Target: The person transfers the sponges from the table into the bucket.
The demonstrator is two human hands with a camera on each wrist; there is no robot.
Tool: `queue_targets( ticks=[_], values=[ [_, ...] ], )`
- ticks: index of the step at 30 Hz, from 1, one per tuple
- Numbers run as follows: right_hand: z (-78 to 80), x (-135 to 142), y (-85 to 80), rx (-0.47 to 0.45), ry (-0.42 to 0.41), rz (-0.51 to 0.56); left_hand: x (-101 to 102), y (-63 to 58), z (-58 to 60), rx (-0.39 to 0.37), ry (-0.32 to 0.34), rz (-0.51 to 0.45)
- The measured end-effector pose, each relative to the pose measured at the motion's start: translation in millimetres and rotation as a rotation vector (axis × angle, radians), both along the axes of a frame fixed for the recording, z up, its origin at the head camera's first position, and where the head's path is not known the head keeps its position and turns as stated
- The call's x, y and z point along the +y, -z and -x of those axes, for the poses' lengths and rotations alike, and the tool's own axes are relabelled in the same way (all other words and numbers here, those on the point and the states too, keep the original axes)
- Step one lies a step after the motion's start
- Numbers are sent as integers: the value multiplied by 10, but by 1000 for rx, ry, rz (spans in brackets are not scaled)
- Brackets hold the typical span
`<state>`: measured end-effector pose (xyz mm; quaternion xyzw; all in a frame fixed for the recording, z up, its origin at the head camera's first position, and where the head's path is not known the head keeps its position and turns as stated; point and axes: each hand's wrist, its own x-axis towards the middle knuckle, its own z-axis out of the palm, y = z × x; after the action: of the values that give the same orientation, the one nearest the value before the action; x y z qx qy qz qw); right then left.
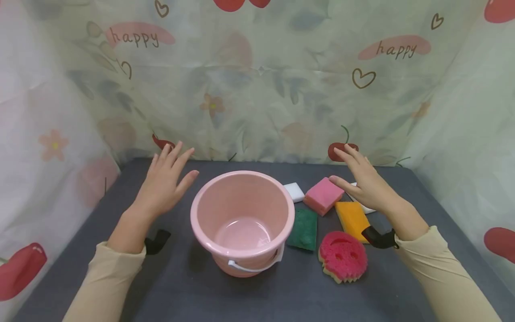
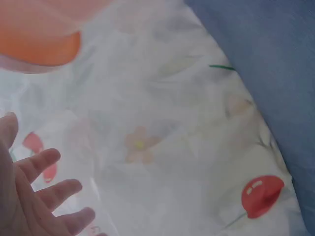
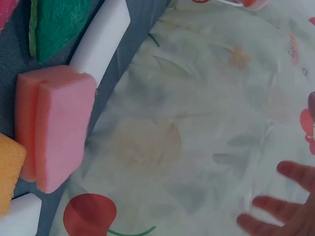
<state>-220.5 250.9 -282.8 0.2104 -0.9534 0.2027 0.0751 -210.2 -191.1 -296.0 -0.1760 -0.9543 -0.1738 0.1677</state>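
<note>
"What do you count?"

"I see one pink bucket [image 1: 242, 197], standing on the dark table [image 1: 281, 299] between the left hand [image 1: 162, 185] and the right hand [image 1: 368, 185]. To its right: one pink sponge [image 1: 323, 196], one green pad [image 1: 303, 229], one yellow sponge [image 1: 351, 219], one red face-shaped sponge [image 1: 344, 257], two white blocks [image 1: 294, 192]."

"And the hands?"

"Both raised, fingers spread, holding nothing; I have the left near the bucket, the right near the pink sponge."

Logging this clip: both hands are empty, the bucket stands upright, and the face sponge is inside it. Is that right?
Not quite: the face sponge isn't inside the bucket; the head view shows it on the table, to the bucket's right. The bucket is upright, and the left hand and right hand are empty.
</note>
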Motion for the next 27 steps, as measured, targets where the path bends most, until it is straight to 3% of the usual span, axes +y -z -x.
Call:
queue_targets(
  ticks=[6, 12, 19, 27],
  values=[
    [-50, 93, 67, 9, -108, 126, 14, -44, -119, -60, 100, -226],
    [-108, 216, 290, -22, -171, 139, -5, 62, -192, -113, 206, -363],
    [-168, 319, 520, -177, -224, 106, 2, 194, -263, -237, 256, -427],
    [-245, 439, 747, -401, -312, 167, 24, 328, -289, -259, 285, -464]
  ],
)
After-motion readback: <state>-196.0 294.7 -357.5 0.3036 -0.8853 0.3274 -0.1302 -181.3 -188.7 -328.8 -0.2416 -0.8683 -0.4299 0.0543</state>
